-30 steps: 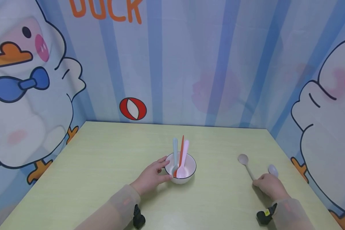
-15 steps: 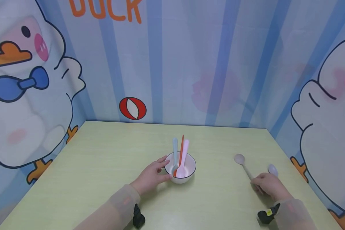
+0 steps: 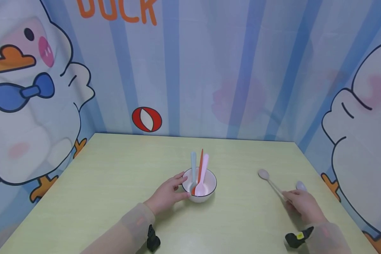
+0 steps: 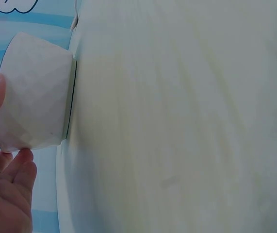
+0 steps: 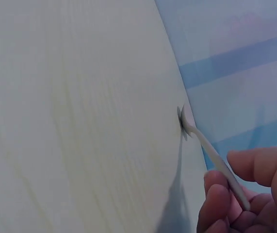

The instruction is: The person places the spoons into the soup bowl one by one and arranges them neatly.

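Note:
A white bowl [image 3: 209, 193] [image 4: 31, 107] stands mid-table and holds three spoons: light blue [image 3: 193, 165], orange [image 3: 201, 160] and pink [image 3: 204, 173]. My left hand [image 3: 168, 194] [image 4: 5, 187] rests against the bowl's left side, thumb and fingers touching its wall. My right hand [image 3: 300, 204] [image 5: 245, 199] pinches the handle of a beige spoon [image 3: 270, 181] [image 5: 208, 150] and lifts it off the table, its bowl end pointing toward the far left. A pale lilac spoon [image 3: 301, 186] lies on the table just behind that hand.
The pale green table [image 3: 114, 183] is closed in by cartoon-duck walls at the back and both sides. A black wrist camera is strapped to each forearm, the left [image 3: 153, 240] and the right [image 3: 296, 239].
My right hand has tightened on the beige spoon's handle and raised it, so its bowl end shifted a little left. The left hand and the bowl have stayed put.

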`<act>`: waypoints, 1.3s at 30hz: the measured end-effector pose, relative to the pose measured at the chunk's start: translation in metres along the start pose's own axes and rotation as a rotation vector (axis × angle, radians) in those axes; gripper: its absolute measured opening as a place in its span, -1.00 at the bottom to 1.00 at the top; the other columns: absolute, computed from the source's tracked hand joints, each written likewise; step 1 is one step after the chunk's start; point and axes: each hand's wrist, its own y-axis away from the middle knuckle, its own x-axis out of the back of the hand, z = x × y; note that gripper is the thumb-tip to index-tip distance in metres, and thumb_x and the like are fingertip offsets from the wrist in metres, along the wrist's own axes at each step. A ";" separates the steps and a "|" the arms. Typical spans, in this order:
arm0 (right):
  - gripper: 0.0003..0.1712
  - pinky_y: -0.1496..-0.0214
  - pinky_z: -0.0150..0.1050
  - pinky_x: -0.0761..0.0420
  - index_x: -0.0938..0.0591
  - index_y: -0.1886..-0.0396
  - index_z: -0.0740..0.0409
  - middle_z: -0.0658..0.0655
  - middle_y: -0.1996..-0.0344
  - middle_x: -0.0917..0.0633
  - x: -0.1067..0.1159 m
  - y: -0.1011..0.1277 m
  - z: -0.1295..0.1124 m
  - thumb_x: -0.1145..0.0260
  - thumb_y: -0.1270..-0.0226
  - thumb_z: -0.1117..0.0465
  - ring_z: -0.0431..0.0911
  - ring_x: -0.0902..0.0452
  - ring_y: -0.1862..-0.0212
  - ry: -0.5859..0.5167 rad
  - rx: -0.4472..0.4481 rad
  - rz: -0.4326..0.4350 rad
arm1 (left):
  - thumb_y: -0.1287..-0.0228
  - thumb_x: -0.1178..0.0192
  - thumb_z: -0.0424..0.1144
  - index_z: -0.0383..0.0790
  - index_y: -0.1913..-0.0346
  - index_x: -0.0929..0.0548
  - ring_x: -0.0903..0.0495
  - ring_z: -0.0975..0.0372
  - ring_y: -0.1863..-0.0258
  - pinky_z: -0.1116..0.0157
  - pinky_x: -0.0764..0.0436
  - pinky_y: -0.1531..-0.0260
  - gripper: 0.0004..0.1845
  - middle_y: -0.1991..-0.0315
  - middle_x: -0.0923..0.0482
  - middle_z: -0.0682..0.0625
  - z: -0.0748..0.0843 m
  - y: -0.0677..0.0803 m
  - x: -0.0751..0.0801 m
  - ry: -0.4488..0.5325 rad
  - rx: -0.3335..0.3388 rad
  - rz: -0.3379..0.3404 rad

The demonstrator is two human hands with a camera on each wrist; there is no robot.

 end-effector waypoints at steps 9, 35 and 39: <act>-0.54 0.35 -0.29 -0.50 -0.41 -0.13 0.47 0.01 0.47 -0.60 -0.001 0.007 -0.001 -0.12 -0.43 0.17 -0.16 -0.47 0.41 -0.317 -0.064 0.081 | -0.17 -0.37 -0.04 -0.12 -0.41 -0.33 -0.29 -0.09 -0.34 0.05 -0.36 -0.27 -0.24 -0.49 -0.08 0.07 0.001 0.000 0.000 -0.003 -0.006 -0.003; -0.42 0.16 -0.49 -0.57 -0.38 -0.36 0.02 -0.06 -0.01 -0.49 -0.013 0.006 -0.007 -0.26 -0.37 0.24 -0.23 -0.41 0.05 -1.091 -0.134 0.301 | -0.18 -0.37 -0.06 -0.12 -0.42 -0.33 -0.28 -0.08 -0.35 0.06 -0.35 -0.28 -0.24 -0.50 -0.07 0.08 0.001 0.000 -0.001 0.007 0.005 -0.002; -0.49 0.06 -0.47 -0.60 -0.40 -0.31 0.02 -0.02 0.00 -0.51 -0.017 0.005 -0.008 -0.24 -0.39 0.20 -0.23 -0.47 0.00 -1.120 -0.119 0.336 | -0.18 -0.36 -0.06 -0.13 -0.42 -0.33 -0.27 -0.07 -0.35 0.06 -0.34 -0.28 -0.24 -0.50 -0.07 0.07 0.001 0.000 -0.001 0.002 -0.001 -0.003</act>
